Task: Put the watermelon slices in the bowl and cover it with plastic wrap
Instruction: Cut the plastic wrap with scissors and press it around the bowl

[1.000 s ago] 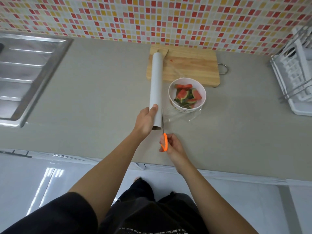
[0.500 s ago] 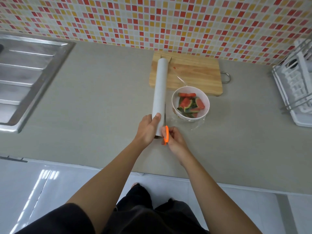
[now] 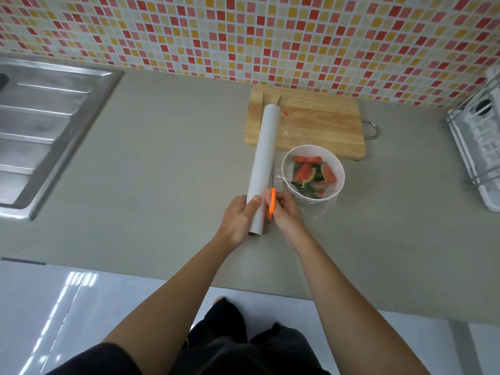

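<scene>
With my left hand (image 3: pixel 238 220) gripping the wrap roll (image 3: pixel 263 169) just left of the bowl (image 3: pixel 313 175) of watermelon slices (image 3: pixel 311 175), I'd keep the film taut while my right hand (image 3: pixel 286 215), fingers closed on the scissors (image 3: pixel 271 201), cuts straight alongside the roll.

Bowl (image 3: pixel 338 165) stands on the surface (image 3: pixel 162 171), just before the cutting board (image 3: pixel 324 123); wrap roll (image 3: pixel 263 163) lies left of it; sink (image 3: pixel 40 125) far left; rack (image 3: pixel 476 147) far right.

Both bare arms reach up from bottom of frame, converging at centre. Left hand (image 3: pixel 238 220) curled round roll (image 3: pixel 263 169); right hand (image 3: pixel 286 215) closed on scissors (image 3: pixel 271 203) just beside.
</scene>
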`<state>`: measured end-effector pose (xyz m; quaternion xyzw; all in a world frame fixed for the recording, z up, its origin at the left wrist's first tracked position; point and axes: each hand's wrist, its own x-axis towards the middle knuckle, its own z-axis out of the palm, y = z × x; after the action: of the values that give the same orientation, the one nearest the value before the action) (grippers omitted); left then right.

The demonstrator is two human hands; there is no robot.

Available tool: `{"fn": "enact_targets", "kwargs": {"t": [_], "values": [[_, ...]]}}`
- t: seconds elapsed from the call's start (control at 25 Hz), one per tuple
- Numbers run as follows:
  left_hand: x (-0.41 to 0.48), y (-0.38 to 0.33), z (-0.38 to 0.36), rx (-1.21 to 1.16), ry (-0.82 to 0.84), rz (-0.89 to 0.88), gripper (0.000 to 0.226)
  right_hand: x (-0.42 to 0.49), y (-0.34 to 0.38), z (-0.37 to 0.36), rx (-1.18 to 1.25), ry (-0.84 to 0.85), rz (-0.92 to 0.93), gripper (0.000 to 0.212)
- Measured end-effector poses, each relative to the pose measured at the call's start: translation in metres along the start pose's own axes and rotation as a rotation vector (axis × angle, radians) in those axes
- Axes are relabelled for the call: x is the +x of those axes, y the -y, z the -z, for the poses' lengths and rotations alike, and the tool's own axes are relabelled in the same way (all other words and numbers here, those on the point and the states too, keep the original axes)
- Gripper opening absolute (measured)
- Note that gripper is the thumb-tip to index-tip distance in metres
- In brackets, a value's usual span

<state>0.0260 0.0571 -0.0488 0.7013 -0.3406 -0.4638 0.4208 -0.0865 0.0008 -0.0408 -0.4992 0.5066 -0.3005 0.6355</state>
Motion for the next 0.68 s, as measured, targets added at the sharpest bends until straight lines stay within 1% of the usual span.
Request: {"fn": "enact_targets", "kwargs": {"t": [0.16, 0.32, 0.56, 0.68], "values": [[-0.001, 0.004, 0.008, 0.026, 0.013, -0.002, 0.037, 0.01, -0.001, -0.006, 0.0, -0.02, 0.02, 0.026], [-0.004, 0.005, 0.018, 0.054, 0.022, -0.002, 0.031, 0.019, 0.002, -0.014, -0.008, -0.038, 0.041, 0.025], [-0.005, 0.006, 0.041, 0.097, 0.046, -0.006, 0.058, 0.033, 0.004, -0.026, 0.005, -0.058, 0.069, 0.039], [-0.005, 0.009, 0.052, 0.149, 0.049, -0.011, 0.063, 0.041, 0.002, -0.033, 0.012, -0.059, 0.054, 0.034]]}}
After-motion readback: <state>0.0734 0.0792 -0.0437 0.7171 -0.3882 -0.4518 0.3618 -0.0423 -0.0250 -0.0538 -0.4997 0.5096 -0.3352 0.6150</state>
